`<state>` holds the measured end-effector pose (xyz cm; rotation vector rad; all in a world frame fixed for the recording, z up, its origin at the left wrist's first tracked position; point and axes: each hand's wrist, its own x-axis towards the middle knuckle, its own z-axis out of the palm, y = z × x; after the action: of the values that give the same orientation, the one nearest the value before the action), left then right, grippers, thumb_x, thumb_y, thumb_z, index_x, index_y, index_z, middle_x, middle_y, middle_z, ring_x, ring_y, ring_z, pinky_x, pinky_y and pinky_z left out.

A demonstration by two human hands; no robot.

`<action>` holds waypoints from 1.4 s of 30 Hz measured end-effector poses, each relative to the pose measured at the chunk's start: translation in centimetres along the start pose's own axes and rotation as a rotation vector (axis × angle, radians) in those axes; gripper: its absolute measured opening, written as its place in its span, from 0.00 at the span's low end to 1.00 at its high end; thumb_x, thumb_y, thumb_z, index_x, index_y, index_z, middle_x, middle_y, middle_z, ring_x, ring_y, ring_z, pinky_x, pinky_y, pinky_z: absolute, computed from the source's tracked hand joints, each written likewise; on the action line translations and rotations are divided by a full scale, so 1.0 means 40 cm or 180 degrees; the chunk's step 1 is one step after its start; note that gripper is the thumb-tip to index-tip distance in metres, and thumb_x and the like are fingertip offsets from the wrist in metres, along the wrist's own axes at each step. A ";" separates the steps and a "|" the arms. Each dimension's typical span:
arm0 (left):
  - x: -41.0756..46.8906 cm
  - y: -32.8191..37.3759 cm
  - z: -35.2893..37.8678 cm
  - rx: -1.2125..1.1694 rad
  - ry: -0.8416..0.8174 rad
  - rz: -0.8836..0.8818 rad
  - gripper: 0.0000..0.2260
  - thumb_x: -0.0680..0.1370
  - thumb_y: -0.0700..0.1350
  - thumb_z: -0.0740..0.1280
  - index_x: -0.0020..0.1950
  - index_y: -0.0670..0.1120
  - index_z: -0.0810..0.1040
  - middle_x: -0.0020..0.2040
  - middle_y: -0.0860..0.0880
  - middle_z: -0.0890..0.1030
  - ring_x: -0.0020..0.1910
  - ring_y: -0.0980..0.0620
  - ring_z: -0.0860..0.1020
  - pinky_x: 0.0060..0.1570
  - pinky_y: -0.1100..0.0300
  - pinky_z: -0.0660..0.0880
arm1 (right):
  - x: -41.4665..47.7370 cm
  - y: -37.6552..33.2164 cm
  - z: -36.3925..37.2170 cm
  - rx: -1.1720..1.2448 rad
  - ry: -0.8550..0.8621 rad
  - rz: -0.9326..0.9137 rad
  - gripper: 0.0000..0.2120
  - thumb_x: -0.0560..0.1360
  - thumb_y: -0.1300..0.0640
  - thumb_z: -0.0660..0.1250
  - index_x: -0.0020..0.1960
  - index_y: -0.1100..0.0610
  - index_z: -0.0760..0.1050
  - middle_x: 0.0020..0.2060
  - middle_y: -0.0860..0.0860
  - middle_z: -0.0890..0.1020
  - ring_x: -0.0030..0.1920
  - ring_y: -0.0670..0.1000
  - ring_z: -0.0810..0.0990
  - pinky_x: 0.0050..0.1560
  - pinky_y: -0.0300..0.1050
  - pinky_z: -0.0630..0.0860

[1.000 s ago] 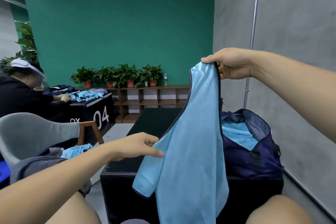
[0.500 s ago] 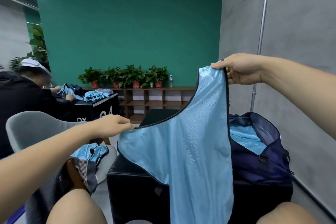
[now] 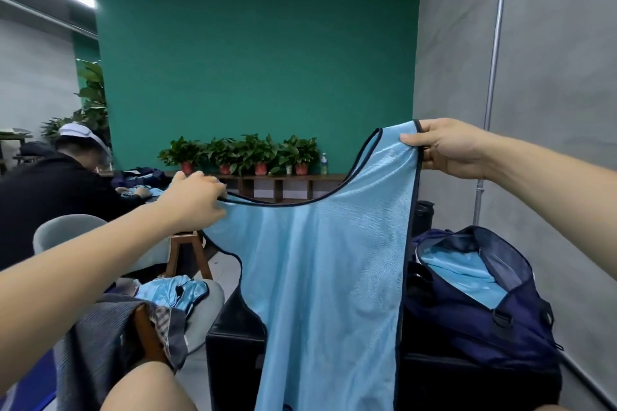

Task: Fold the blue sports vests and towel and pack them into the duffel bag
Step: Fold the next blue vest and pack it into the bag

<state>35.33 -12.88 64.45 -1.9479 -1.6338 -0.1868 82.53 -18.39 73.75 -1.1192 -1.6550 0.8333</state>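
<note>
Blue cloth is already lying in the duffel bag [image 3: 480,297]; we are pinching an unfolded vest [image 3: 327,277], left hand [image 3: 197,198] and right hand [image 3: 447,147] gripping its shoulders; more vests [image 3: 170,292] are waiting

Left grip [image 3: 197,200], right grip [image 3: 447,150] bare; forearms [image 3: 83,260] bare; knee [image 3: 147,387] bare.

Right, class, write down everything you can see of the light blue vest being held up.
The vest is light blue, shiny, mesh-like fabric with dark navy binding round its scooped neckline and armholes. It hangs unfolded in the air, tilted: the right hand grips one shoulder strap higher, the left hand the other lower. Its body drapes in front of the black box; the hem is out of frame.
</note>
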 end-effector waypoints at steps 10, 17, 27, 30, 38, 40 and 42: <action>0.010 -0.074 -0.020 -0.0812 0.1297 -0.0591 0.03 0.74 0.40 0.76 0.45 0.46 0.89 0.52 0.47 0.71 0.51 0.40 0.69 0.49 0.46 0.71 | 0.017 -0.012 -0.015 0.0311 0.0536 -0.0629 0.17 0.88 0.58 0.61 0.74 0.46 0.76 0.49 0.53 0.88 0.44 0.50 0.85 0.48 0.44 0.77; -0.001 -0.012 -0.063 -0.1422 0.0753 -0.0265 0.07 0.79 0.41 0.68 0.51 0.49 0.85 0.52 0.48 0.75 0.49 0.46 0.77 0.53 0.50 0.76 | -0.006 0.072 0.172 -0.0140 -0.0528 0.0130 0.14 0.83 0.50 0.70 0.65 0.56 0.82 0.60 0.57 0.87 0.58 0.55 0.87 0.57 0.49 0.79; -0.014 0.078 -0.123 -0.2117 0.0513 -0.0342 0.07 0.81 0.45 0.67 0.48 0.52 0.84 0.41 0.50 0.83 0.34 0.49 0.79 0.32 0.60 0.69 | 0.002 0.117 0.506 -0.0365 -0.0802 -0.0245 0.11 0.80 0.43 0.74 0.58 0.47 0.85 0.53 0.44 0.88 0.56 0.44 0.86 0.60 0.47 0.83; -0.020 0.105 -0.138 -0.2352 0.0385 -0.0422 0.07 0.79 0.46 0.69 0.44 0.50 0.84 0.34 0.51 0.82 0.29 0.53 0.74 0.28 0.63 0.68 | 0.007 0.079 0.594 -0.0368 -0.0741 -0.0380 0.17 0.75 0.40 0.78 0.58 0.47 0.84 0.53 0.43 0.87 0.56 0.43 0.85 0.61 0.47 0.82; -0.023 0.106 -0.163 -0.3077 -0.0292 -0.0449 0.12 0.77 0.50 0.71 0.42 0.40 0.81 0.32 0.49 0.69 0.30 0.51 0.63 0.28 0.61 0.61 | 0.064 0.092 0.643 0.0065 -0.0455 -0.0228 0.10 0.78 0.52 0.75 0.44 0.57 0.80 0.40 0.52 0.79 0.43 0.52 0.74 0.48 0.50 0.71; -0.028 0.096 -0.161 -0.3276 -0.0386 -0.0388 0.13 0.78 0.51 0.73 0.45 0.41 0.82 0.33 0.51 0.76 0.30 0.55 0.71 0.34 0.62 0.67 | 0.070 0.093 0.622 0.0279 -0.0707 0.0010 0.10 0.78 0.49 0.75 0.41 0.51 0.80 0.42 0.52 0.81 0.45 0.54 0.75 0.49 0.52 0.71; -0.034 0.090 -0.147 -0.3428 -0.0310 -0.0426 0.14 0.79 0.52 0.75 0.44 0.42 0.81 0.36 0.57 0.83 0.37 0.61 0.79 0.43 0.62 0.72 | 0.068 0.091 0.598 0.0419 -0.0958 0.0218 0.11 0.80 0.51 0.73 0.41 0.52 0.80 0.42 0.53 0.81 0.45 0.55 0.75 0.48 0.50 0.71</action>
<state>39.88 -17.34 67.42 -2.5870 -1.9207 -1.2558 60.65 -15.29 63.55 -0.9998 -1.7828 1.1843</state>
